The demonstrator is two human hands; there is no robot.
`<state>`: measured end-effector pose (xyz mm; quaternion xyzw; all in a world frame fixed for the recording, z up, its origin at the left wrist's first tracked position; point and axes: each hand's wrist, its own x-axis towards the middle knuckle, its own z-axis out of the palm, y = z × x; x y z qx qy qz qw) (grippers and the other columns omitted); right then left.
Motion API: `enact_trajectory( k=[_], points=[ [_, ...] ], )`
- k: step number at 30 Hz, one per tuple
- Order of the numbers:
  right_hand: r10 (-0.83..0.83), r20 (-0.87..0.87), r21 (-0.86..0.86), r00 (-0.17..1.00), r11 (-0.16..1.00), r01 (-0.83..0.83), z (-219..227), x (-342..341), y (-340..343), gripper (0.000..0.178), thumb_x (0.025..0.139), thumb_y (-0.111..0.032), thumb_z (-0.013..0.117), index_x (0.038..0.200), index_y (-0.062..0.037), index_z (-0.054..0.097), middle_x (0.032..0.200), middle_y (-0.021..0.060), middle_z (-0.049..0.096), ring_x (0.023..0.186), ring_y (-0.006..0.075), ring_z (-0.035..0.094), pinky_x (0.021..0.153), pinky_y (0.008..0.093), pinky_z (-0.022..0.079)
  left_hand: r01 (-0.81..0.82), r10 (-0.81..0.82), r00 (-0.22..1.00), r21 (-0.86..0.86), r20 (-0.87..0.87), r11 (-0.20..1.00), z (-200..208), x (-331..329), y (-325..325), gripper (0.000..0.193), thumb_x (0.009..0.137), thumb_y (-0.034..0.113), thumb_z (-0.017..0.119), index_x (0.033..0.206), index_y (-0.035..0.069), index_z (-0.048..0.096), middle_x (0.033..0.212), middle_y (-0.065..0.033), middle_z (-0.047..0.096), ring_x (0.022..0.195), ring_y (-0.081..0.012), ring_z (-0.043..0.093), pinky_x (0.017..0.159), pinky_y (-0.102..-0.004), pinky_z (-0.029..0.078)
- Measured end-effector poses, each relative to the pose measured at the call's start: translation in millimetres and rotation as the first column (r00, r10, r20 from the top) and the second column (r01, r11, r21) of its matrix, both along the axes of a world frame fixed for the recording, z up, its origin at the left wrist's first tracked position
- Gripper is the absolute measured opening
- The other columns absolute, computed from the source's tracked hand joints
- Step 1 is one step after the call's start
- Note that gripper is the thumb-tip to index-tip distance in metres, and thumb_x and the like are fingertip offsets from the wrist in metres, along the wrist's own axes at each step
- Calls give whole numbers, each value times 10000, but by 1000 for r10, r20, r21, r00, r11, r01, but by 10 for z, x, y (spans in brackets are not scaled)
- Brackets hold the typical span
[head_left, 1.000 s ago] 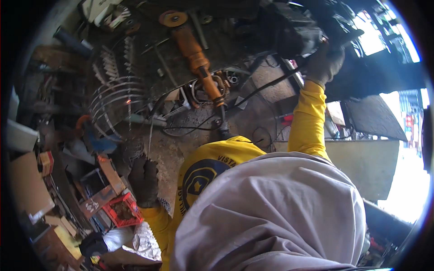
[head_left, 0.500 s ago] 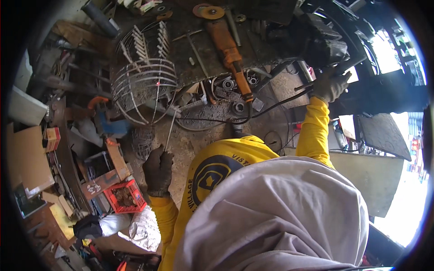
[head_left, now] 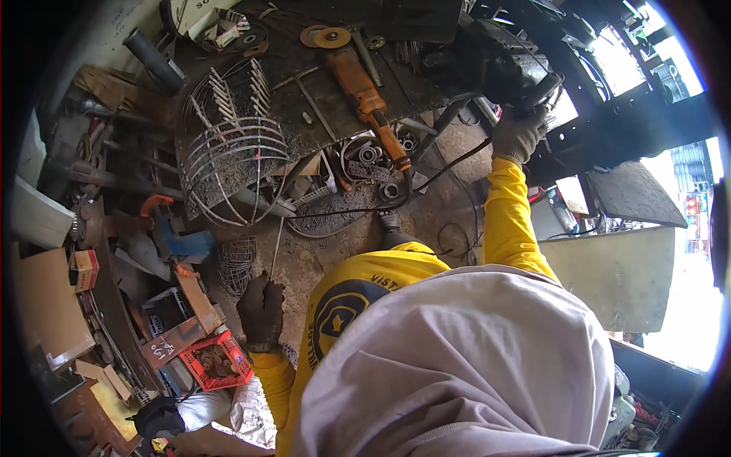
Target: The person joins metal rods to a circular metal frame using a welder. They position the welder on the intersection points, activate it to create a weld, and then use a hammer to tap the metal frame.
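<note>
The gloved left hand [head_left: 261,312] grips a thin metal rod [head_left: 276,245] low over the dirt floor, just beside a red plastic crate [head_left: 217,362] of small rusty bits (too small to identify). The gloved right hand [head_left: 518,135] clutches a dark power tool [head_left: 506,72] at the workbench [head_left: 320,99] edge, where an orange angle grinder [head_left: 365,95] lies.

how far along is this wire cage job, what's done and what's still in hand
Done: the wire cage on the bench already has its hoops and ribs joined into a rounded frame. In hand: the left hand, gloved, holds a thin metal rod pointing toward the cage; the right hand grips a dark power tool at the bench edge. Left: that rod is not yet attached, and the orange angle grinder lies unused.
</note>
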<state>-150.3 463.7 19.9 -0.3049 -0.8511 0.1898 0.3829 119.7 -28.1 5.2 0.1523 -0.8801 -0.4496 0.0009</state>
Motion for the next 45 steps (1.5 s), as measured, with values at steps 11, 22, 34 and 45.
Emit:
enact_trajectory(
  k=[11,22,34,45],
  points=[
    [587,-211,50,782,805,-591,-269,156,-895,542,888,-336,700,1331,-53,567,1201,186,665,1111,374,634,960,470,503,-14,14,1000,8,10,1000,-166,146,-77,196,906,126,659,1053,-2,672,744,-88,661,645,-140,605,608,-318,492],
    [539,661,-83,522,744,-663,-377,-1970,-1755,694,938,-607,433,1316,-66,645,1348,263,603,1286,427,556,1119,474,390,-110,109,994,-15,-31,994,-18,-117,41,209,882,30,696,1085,-8,666,794,-88,683,679,-133,643,625,-295,521],
    [885,427,-504,187,405,-763,-490,-2552,-1341,512,950,-468,587,1246,-56,658,1002,148,693,868,252,642,778,366,500,-120,121,990,8,-73,993,43,-424,149,254,871,11,723,1114,-2,650,847,-113,708,726,-165,695,654,-302,552],
    [786,-277,-612,553,299,-732,142,-294,-1924,414,1021,-230,575,1393,-57,519,861,75,657,642,130,624,573,276,503,-157,196,931,149,-307,976,190,-667,-316,249,974,214,655,994,-32,622,740,-95,631,592,-158,603,559,-298,500]
  ],
)
